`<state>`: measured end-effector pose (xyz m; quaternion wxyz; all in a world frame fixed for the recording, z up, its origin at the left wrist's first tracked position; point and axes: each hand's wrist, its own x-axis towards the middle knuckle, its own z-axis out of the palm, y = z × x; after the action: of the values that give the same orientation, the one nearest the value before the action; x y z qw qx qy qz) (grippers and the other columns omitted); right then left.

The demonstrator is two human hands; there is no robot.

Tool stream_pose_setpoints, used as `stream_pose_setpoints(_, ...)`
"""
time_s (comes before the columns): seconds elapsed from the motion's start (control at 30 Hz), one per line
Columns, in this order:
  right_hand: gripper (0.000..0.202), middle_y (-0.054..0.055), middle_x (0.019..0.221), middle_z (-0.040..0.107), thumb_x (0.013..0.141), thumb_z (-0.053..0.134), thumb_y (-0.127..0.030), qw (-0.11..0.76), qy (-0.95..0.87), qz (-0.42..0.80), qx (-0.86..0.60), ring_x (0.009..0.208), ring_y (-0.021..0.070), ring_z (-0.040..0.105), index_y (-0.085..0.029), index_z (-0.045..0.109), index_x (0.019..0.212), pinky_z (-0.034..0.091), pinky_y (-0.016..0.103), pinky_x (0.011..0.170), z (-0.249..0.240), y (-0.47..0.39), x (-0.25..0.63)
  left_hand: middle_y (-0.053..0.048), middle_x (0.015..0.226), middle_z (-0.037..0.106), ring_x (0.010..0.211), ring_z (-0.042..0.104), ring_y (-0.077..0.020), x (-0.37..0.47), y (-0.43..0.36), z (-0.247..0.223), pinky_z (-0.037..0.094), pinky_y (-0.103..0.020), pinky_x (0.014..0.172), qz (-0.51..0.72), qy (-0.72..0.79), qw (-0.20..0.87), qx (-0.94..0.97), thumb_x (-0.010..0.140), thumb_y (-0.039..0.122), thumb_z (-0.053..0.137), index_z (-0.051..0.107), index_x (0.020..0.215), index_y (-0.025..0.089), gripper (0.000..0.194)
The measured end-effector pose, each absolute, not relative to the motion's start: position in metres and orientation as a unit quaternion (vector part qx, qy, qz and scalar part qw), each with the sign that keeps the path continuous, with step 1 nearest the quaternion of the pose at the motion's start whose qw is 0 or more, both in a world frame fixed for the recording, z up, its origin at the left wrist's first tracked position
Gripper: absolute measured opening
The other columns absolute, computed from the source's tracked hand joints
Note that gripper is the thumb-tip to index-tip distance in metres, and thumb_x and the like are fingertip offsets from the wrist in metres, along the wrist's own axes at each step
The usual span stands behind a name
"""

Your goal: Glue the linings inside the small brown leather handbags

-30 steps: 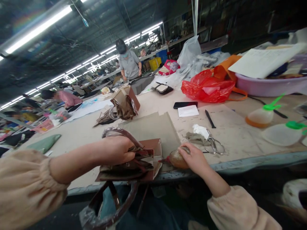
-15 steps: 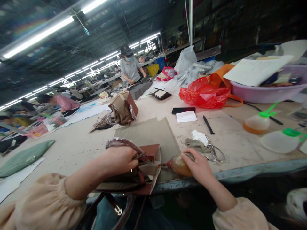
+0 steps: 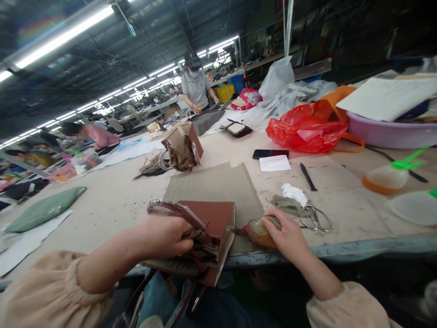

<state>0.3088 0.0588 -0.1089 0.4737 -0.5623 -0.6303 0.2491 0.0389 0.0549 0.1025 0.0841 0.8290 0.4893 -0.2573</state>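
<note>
My left hand [image 3: 170, 234] is closed on the gathered lining and handle base of a brown handbag [image 3: 211, 214], which lies at the table's front edge with its straps hanging over. Clear wrap covers the bag's handle [image 3: 175, 209]. In my right hand [image 3: 282, 230] is a squeeze bottle [image 3: 260, 231] of amber liquid, tipped sideways, its red nozzle pointing left at the bag's open edge. Whether the tip touches the edge I cannot tell. Just beyond my right hand lie scissors [image 3: 316, 216], a crumpled white tissue [image 3: 294, 193] and a greyish cloth scrap [image 3: 285, 204].
Another brown bag [image 3: 182, 148] stands farther back. A phone [image 3: 269, 154], a white card [image 3: 275, 163] and a black pen-like tool [image 3: 307, 176] lie mid-table. To the right are a red plastic bag [image 3: 303, 132], a purple basin [image 3: 385, 132] and green-capped bottles [image 3: 385, 176]. A co-worker [image 3: 198, 86] stands across.
The view has shifted, so the table things appear farther right. The brown bag has tilted, showing more of its flat outer panel. Both hands keep their holds.
</note>
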Motion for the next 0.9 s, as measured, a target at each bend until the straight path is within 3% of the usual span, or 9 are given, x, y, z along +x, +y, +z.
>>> stream_pose_setpoints(0.17,0.023,0.006,0.090,0.069,0.084,0.053,-0.042,0.453,-0.644,0.272,-0.553,0.089,0.0237,0.064,-0.022,0.064,0.086,0.049,0.036,0.083,-0.103,0.053,0.303,-0.007,0.106,0.074,0.088,0.067,-0.0256,0.026,0.028,0.118,0.047,-0.032,0.074,-0.233,0.501,0.115,0.825,0.077,0.026,0.052,0.074,0.098,0.024,0.030)
stream_pose_setpoints(0.43,0.025,0.005,0.088,0.069,0.083,0.052,-0.043,0.423,-0.659,0.321,-0.532,0.086,0.0227,0.064,-0.022,0.064,0.087,0.049,0.036,0.083,-0.101,0.032,0.289,-0.008,0.093,0.075,0.086,0.067,-0.0239,0.017,0.012,0.131,0.049,-0.030,0.077,-0.233,0.550,0.138,0.790,0.077,0.029,0.057,0.075,0.095,0.022,0.027)
stream_pose_setpoints(0.8,0.025,0.004,0.088,0.068,0.084,0.052,-0.043,0.429,-0.646,0.316,-0.547,0.085,0.0224,0.063,-0.022,0.064,0.088,0.049,0.035,0.081,-0.099,0.027,0.297,-0.007,0.094,0.075,0.079,0.068,-0.0231,0.020,0.019,0.099,0.047,-0.030,0.065,-0.293,0.468,0.116,0.825,0.078,0.029,0.055,0.072,0.090,0.022,0.023)
stream_pose_setpoints(0.9,0.022,0.003,0.087,0.068,0.085,0.053,-0.042,0.420,-0.655,0.325,-0.538,0.082,0.0216,0.064,-0.023,0.064,0.088,0.049,0.034,0.079,-0.098,0.025,0.298,-0.005,0.084,0.075,0.073,0.066,-0.0221,0.020,0.023,0.095,0.044,-0.030,0.060,-0.300,0.466,0.115,0.824,0.077,0.030,0.056,0.072,0.082,0.023,0.019)
